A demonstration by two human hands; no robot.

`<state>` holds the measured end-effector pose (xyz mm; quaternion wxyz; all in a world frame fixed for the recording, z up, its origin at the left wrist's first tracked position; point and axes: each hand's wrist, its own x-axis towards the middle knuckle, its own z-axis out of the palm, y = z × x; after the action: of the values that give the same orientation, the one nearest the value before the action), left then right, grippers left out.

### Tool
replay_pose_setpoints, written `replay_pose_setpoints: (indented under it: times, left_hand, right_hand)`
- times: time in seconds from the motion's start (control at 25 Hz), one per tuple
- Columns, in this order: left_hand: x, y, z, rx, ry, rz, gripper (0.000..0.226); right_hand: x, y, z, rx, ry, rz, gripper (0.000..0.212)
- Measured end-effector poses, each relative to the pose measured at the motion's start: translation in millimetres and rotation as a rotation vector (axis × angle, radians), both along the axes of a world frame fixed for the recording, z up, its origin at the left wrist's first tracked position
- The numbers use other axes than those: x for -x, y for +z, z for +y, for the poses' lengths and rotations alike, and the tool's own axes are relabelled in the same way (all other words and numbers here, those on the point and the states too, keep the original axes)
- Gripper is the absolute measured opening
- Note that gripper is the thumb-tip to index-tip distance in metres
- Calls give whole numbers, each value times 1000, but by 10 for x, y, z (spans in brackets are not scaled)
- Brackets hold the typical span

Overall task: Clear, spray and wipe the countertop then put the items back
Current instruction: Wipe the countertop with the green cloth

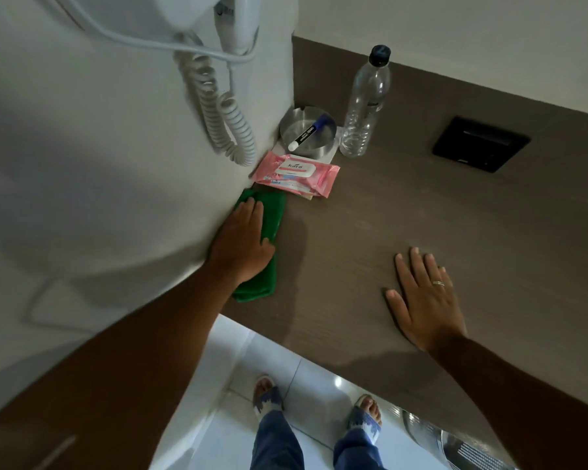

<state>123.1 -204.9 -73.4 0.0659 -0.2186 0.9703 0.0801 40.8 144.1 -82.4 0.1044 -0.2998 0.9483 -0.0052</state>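
The left hand [244, 242] lies flat, fingers spread, pressing on a folded green cloth [267, 245] at the left edge of the brown bench [404, 212], against the white wall; the cloth shows past the fingertips and below the wrist. The right hand [423, 296] rests open and empty, palm down, on bare bench to the right, well apart from the cloth. Just beyond the cloth lies a pink wipes pack [297, 174], then a metal ashtray [308, 132] holding a marker [308, 132], and a clear bottle [365, 103] standing upright.
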Motion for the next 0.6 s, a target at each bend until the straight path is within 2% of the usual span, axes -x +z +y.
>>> replay_pose_setpoints:
  times: [0.2, 0.28, 0.32, 0.4, 0.48, 0.56, 0.6]
  left_hand:
    - [-981, 1, 228, 8, 51, 22, 79]
    - [-956, -3, 539, -4, 144, 37, 81]
    - [-871, -13, 762, -26, 122, 51, 83]
    - [-775, -84, 1289, -69, -130, 86, 86]
    - [-832, -179, 1571, -91, -520, 60, 86]
    - [-845, -191, 1284, -81, -790, 56, 84]
    - [-830, -158, 1064, -66, -830, 67, 83]
  right_hand:
    - [16, -1, 13, 14, 6, -6, 71]
    - [13, -11, 4, 7, 5, -7, 71]
    - [14, -15, -3, 7, 4, -2, 71]
    - [21, -10, -4, 9, 17, -6, 71]
    - [16, -2, 13, 12, 22, -10, 70]
    - [11, -29, 15, 16, 32, -4, 70]
    - [20, -38, 15, 15, 33, -2, 70]
